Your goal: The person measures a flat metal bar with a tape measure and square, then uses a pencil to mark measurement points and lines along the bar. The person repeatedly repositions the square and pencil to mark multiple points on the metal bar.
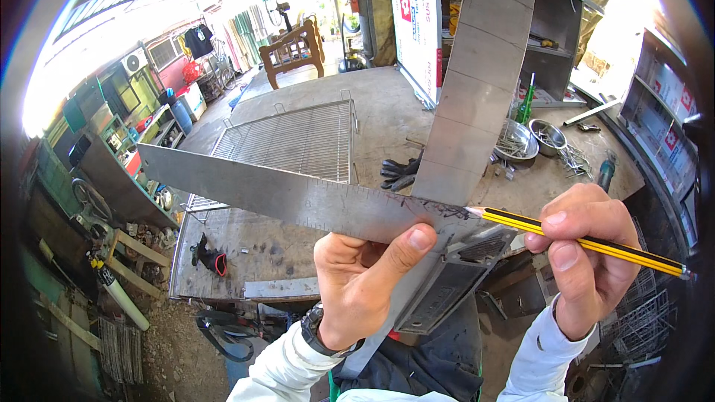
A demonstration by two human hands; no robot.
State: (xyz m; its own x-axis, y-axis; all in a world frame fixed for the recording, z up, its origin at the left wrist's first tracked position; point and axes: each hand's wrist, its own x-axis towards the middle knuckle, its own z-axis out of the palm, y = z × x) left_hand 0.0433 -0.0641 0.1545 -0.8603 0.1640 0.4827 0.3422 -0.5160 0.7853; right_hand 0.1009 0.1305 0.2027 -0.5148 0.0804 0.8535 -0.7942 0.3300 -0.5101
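Note:
My left hand point(357, 279) pinches a wide steel ruler point(275, 192), thumb on top and fingers beneath. The ruler lies across a long metal strip point(477, 97) marked with several thin cross lines. My right hand point(588, 253) grips a yellow and black pencil point(618, 249). Its tip touches or nearly touches the metal beside the ruler's right end, where dark scribbled marks show. Below the strip sits a dark boxy piece with slots point(454, 283), partly hidden by my left hand and the metal.
A wire rack point(290, 141) lies on the worktable point(380, 93). A black glove point(401, 173), metal bowls point(515, 141) of small metal pieces and a green bottle point(526, 104) are beyond the strip. A black and red object point(208, 254) rests near the table's left front corner.

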